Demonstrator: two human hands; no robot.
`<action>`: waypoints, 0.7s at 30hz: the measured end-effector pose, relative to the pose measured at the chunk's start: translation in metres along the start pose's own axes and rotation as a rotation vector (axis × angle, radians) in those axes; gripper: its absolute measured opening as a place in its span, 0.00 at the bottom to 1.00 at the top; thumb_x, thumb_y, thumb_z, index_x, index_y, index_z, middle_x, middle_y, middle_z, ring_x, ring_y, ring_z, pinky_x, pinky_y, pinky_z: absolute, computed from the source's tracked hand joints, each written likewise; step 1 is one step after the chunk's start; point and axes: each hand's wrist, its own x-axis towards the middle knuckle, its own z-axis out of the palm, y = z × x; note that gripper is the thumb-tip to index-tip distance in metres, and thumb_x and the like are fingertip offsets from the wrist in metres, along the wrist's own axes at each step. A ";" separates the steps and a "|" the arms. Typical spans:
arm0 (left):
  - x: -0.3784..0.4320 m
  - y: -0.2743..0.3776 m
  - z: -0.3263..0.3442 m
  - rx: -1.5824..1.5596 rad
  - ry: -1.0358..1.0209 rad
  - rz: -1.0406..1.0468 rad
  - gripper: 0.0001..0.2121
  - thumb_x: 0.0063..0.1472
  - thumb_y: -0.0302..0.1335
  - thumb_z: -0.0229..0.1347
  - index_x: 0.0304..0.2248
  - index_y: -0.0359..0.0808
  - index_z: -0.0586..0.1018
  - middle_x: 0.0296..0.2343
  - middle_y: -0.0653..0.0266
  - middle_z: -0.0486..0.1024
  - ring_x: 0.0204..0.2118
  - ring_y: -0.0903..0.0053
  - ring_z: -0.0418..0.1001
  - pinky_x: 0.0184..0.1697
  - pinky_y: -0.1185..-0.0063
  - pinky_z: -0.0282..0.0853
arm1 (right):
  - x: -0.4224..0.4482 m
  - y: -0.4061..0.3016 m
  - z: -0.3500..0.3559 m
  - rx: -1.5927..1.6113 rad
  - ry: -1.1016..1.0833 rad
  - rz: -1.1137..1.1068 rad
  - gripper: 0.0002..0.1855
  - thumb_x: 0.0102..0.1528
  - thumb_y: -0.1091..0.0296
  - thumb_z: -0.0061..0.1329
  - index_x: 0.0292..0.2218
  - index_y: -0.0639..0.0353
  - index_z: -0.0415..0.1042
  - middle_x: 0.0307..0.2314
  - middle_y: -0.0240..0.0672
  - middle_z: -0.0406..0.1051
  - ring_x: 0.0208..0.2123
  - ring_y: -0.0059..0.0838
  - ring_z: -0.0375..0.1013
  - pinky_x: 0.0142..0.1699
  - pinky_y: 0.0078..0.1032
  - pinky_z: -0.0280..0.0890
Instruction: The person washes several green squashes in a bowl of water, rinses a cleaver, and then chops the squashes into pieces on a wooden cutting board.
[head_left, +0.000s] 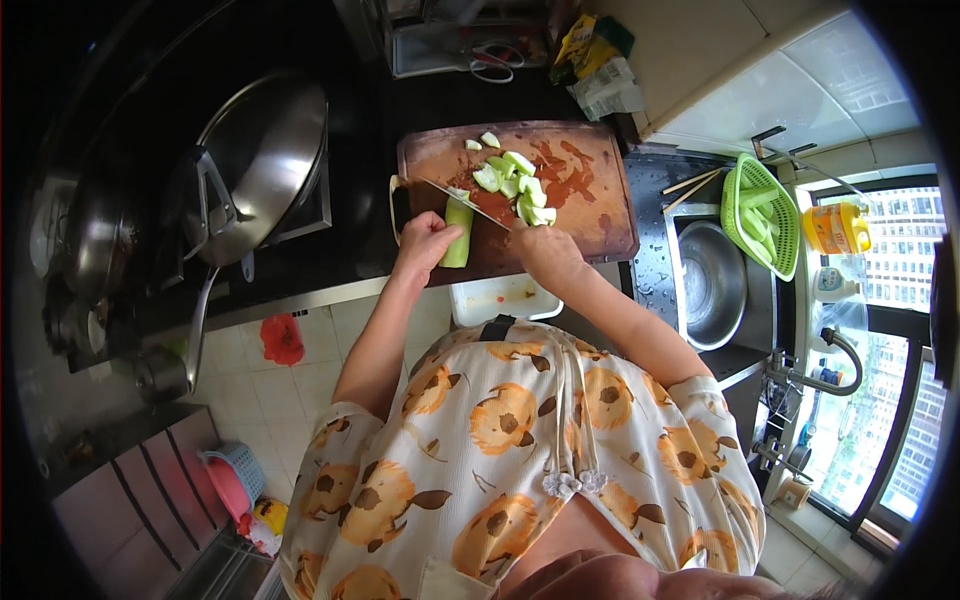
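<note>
My left hand (427, 244) holds a long piece of pale green gourd or squash (458, 238) against the left part of a brown cutting board (600, 217). In my right hand (546, 253) is a kitchen knife, whose blade (480, 210) slants across the upper end of that piece. Just beyond the knife lies a loose heap of cut green chunks (517, 180). Two small pieces (481, 142) sit apart near the board's far edge. My right fingers cover the knife's handle.
A steel wok (262, 150) stands on the stove at left. Right of the board, a sink holds a metal basin (712, 285), with a green basket (784, 217) of gourd pieces beside it. Chopsticks (691, 189) lie near the sink. Below the board's near edge is a white container (506, 298).
</note>
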 end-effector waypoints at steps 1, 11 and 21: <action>0.000 0.001 -0.001 -0.004 -0.003 -0.027 0.08 0.48 0.28 0.58 0.20 0.36 0.71 0.16 0.73 0.65 0.19 0.86 0.62 0.21 0.83 0.58 | 0.002 0.000 -0.006 0.017 -0.006 0.021 0.06 0.50 0.74 0.43 0.33 0.62 0.65 0.22 0.44 0.74 0.27 0.40 0.76 0.30 0.32 0.71; 0.003 0.001 0.006 0.009 0.059 -0.021 0.09 0.48 0.31 0.57 0.20 0.34 0.73 0.18 0.69 0.70 0.20 0.82 0.67 0.22 0.80 0.62 | -0.035 -0.010 -0.025 -0.020 -0.043 0.008 0.06 0.49 0.77 0.43 0.32 0.63 0.65 0.20 0.43 0.73 0.25 0.40 0.76 0.29 0.31 0.71; 0.004 0.015 -0.001 -0.083 -0.028 -0.184 0.07 0.49 0.31 0.56 0.21 0.37 0.73 0.16 0.71 0.67 0.17 0.84 0.65 0.15 0.82 0.55 | -0.016 0.008 -0.024 0.047 0.040 -0.067 0.04 0.49 0.76 0.42 0.30 0.64 0.66 0.17 0.45 0.72 0.23 0.41 0.75 0.28 0.33 0.71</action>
